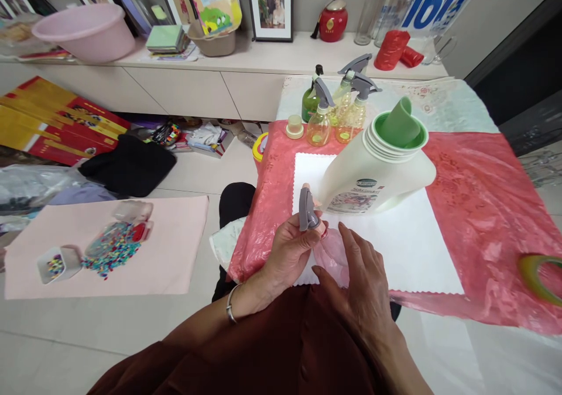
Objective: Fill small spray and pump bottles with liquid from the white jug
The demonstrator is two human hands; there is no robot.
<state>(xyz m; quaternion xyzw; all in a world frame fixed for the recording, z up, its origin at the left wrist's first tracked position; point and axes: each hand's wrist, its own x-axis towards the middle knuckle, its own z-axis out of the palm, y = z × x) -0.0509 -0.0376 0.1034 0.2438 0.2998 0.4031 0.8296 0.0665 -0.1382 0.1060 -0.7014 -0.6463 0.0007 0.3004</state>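
A pink see-through spray bottle (331, 254) with a grey trigger head (308, 210) is upright and slightly tilted, close to my body. My left hand (292, 246) is closed around its neck just under the trigger. At the bottle's right side is my right hand (362, 272), thumb and fingers apart around the body; whether it presses on the bottle I cannot tell. Just beyond stands a large cream detergent jug (364, 172), uncapped, with a green cup (401, 126) sitting in its mouth. A white scallop-edged mat (421, 243) lies under the jug.
Several yellowish spray bottles (319, 129), a green bottle (309, 103) and a cream cap (294, 127) stand at the table's back left. A roll of tape (542, 278) lies on the red plastic cover (483, 208). Left on the floor, colourful beads (114, 248) lie on a pink sheet (175, 254).
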